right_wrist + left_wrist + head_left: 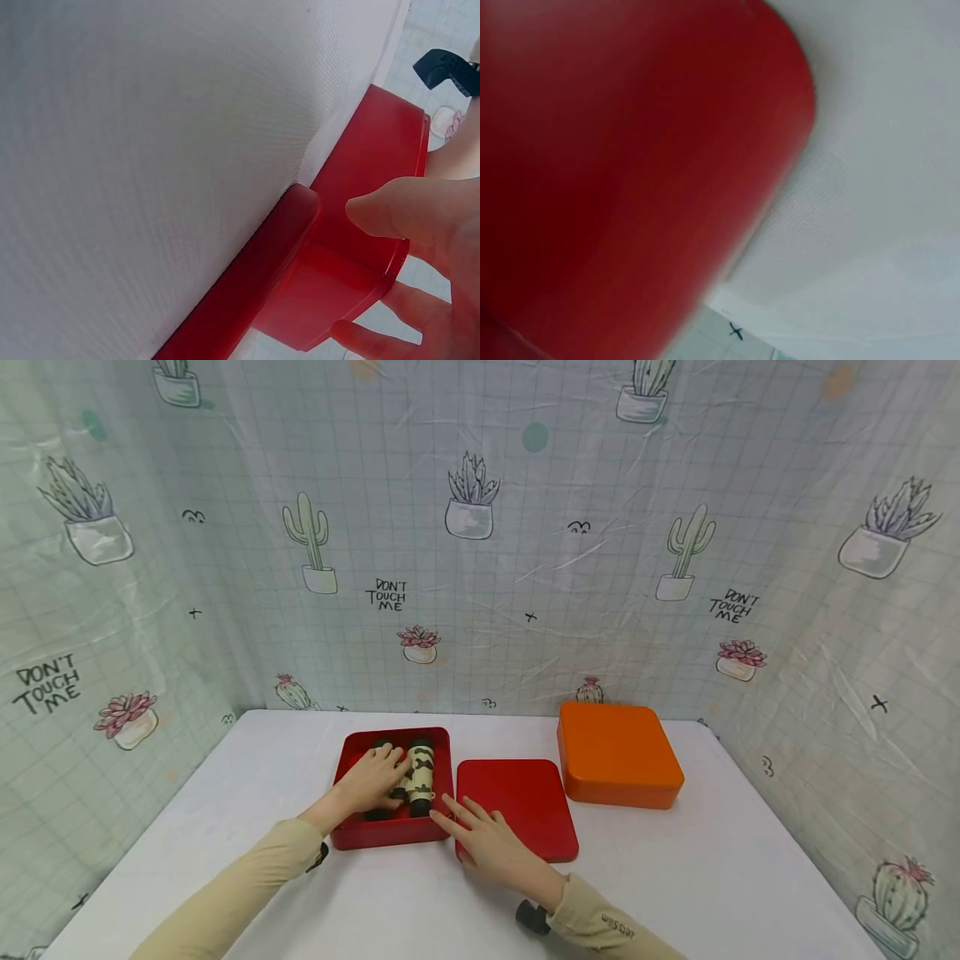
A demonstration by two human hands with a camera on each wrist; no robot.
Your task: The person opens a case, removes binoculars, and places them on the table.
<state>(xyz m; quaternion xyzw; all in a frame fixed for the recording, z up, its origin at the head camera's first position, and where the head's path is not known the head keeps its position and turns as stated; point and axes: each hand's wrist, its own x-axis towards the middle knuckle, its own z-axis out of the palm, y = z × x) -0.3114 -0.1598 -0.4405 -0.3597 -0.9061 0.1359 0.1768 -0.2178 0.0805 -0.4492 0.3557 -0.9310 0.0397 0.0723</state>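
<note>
Camouflage-patterned binoculars (422,768) with black ends lie in an open red box (393,835). My left hand (373,781) rests over their left barrel with its fingers spread, hiding much of that barrel. At the box's front right corner is my right hand (487,852), its fingers spread and their tips right by the rim. That hand overlaps the near left part of a flat red lid (517,802) beside the box. The right wrist view shows the right hand's thumb (397,210) held apart from its fingers, next to the red wall.
An orange box (618,752) stands at the back right, beyond the lid. The white table (285,760) meets a cactus-print curtain (480,610) at the back and sides. A black wrist device (532,917) sits under the right sleeve. Only red wall and table fill the left wrist view.
</note>
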